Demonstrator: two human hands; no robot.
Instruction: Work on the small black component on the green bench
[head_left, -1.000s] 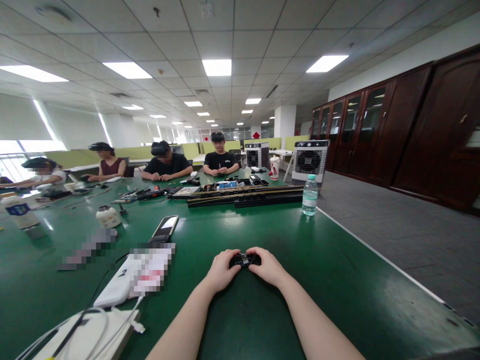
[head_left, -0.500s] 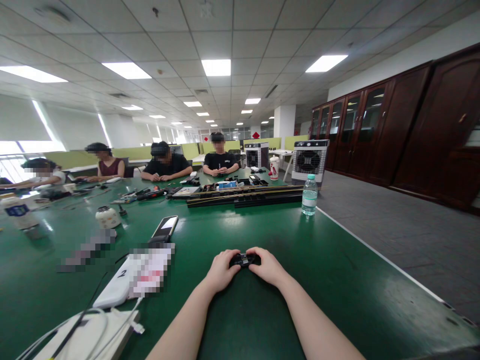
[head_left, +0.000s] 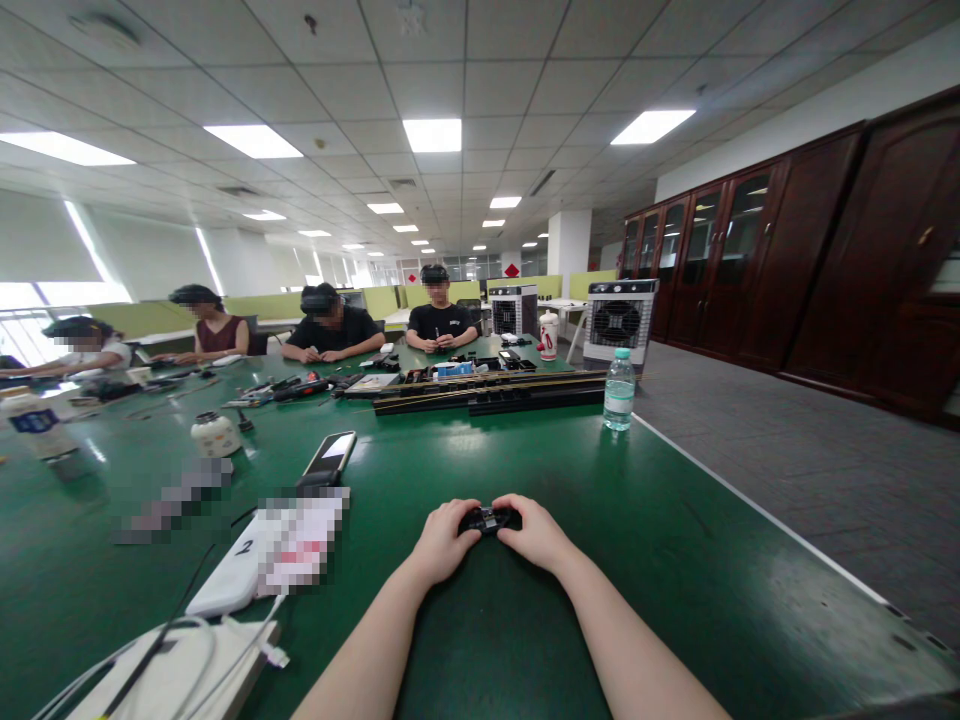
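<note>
Both my hands rest on the green table (head_left: 675, 560) in front of me, fingers curled round a small black part (head_left: 487, 519) held between them. My left hand (head_left: 442, 540) grips its left end and my right hand (head_left: 534, 532) grips its right end. The part is mostly hidden by my fingers, so its shape is hard to make out. My forearms lie on the table, pointing inward toward it.
A phone (head_left: 330, 456) lies to the left, with a white power bank (head_left: 247, 570), cables and a white box (head_left: 172, 675) nearer me. A water bottle (head_left: 619, 391) and long black rails (head_left: 495, 395) stand farther off. Several people sit along the table's far and left sides.
</note>
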